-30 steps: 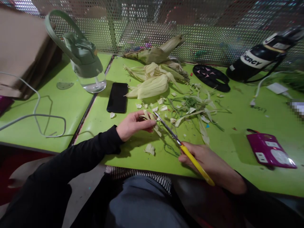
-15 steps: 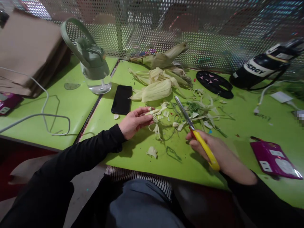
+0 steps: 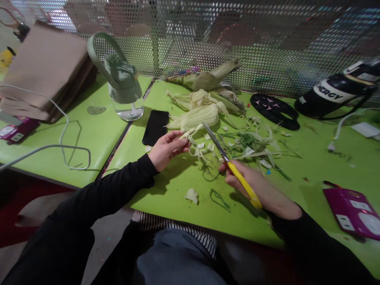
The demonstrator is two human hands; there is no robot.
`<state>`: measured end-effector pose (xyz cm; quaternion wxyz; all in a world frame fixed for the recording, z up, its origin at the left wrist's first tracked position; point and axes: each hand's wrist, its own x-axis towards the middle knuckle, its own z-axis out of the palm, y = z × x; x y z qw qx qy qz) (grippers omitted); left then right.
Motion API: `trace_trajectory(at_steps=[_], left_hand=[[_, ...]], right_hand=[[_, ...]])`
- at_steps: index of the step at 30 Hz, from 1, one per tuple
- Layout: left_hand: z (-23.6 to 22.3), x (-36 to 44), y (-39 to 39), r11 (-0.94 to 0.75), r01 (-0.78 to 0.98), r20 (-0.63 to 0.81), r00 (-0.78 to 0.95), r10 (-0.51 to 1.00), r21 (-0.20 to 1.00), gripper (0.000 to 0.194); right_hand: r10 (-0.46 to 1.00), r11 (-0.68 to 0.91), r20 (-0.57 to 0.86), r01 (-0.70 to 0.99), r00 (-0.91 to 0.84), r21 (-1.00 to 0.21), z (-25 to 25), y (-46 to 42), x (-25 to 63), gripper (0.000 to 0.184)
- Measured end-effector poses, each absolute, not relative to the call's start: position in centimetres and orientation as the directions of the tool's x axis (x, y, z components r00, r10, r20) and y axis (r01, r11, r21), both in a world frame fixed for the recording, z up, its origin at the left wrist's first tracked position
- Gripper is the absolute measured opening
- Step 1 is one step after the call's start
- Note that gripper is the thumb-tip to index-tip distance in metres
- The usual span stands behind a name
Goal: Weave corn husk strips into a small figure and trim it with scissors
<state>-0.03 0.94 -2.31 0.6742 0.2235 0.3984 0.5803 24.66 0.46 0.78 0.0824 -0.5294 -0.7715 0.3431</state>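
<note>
My left hand (image 3: 165,149) pinches a thin strip of pale corn husk (image 3: 191,134) just above the green table (image 3: 184,190). My right hand (image 3: 261,190) grips yellow-handled scissors (image 3: 230,166), blades pointing up-left with the tips close to the husk strip. A pile of whole corn husks (image 3: 202,109) lies just beyond the hands. Small husk scraps and green string-like trimmings (image 3: 246,142) lie scattered between and to the right of the hands. One loose scrap (image 3: 191,195) sits near the front edge.
A black phone (image 3: 156,126) lies left of the husks. A green-lidded water jug (image 3: 123,85) and stacked brown paper bags (image 3: 47,69) stand at left, with a white cable (image 3: 59,144). A black bottle (image 3: 335,93), black disc (image 3: 274,111) and magenta power strip (image 3: 353,211) sit at right. Perforated metal screen behind.
The scissors swung away to the right, then came back so the blade tips are near the husk strip again. My left hand lifted the strip slightly. The view shifted right.
</note>
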Motion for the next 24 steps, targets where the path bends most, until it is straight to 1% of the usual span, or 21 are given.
trace_trajectory(at_steps=[4,6,8,11,13,16,19,21,24], left_hand=[[-2.2,-0.1,0.9,0.235,-0.610,-0.273,0.031,0.961,0.757,0.023],[-2.3,-0.2,0.9,0.239,-0.612,-0.269,0.045,0.962,0.754,0.022],[-2.4,-0.2,0.9,0.230,-0.615,-0.256,0.047,0.966,0.754,0.022],[-2.4,-0.2,0.8,0.228,-0.589,-0.248,0.047,0.968,0.775,0.027],[-2.3,-0.2,0.8,0.230,-0.569,-0.251,0.041,0.967,0.789,0.028],[-2.2,-0.1,0.7,0.211,-0.563,-0.234,0.032,0.972,0.799,0.030],[-2.1,0.0,0.6,0.188,-0.566,-0.207,0.031,0.978,0.803,0.032],[-2.1,0.0,0.5,0.180,-0.571,-0.199,0.030,0.980,0.801,0.033],[-2.0,0.0,0.5,0.179,-0.566,-0.195,0.033,0.980,0.805,0.032]], right_hand=[[0.855,0.093,-0.320,0.727,-0.409,-0.681,0.4,0.4,24.6,0.031],[0.840,0.046,-0.348,0.693,-0.417,-0.719,-0.1,0.3,24.7,0.030],[0.812,0.056,-0.341,0.645,-0.474,-0.762,-0.6,0.1,24.9,0.033],[0.772,0.115,-0.301,0.590,-0.559,-0.799,-0.7,-0.1,25.1,0.042],[0.768,0.126,-0.307,0.603,-0.562,-0.788,-0.5,-0.3,24.9,0.044],[0.790,0.103,-0.337,0.652,-0.513,-0.751,-0.4,-0.5,24.6,0.041],[0.795,0.072,-0.352,0.654,-0.493,-0.753,-0.6,-0.5,24.5,0.039],[0.792,0.091,-0.340,0.649,-0.507,-0.756,-0.7,-0.5,24.5,0.038],[0.791,0.151,-0.317,0.669,-0.524,-0.727,-0.5,-0.5,24.4,0.040]])
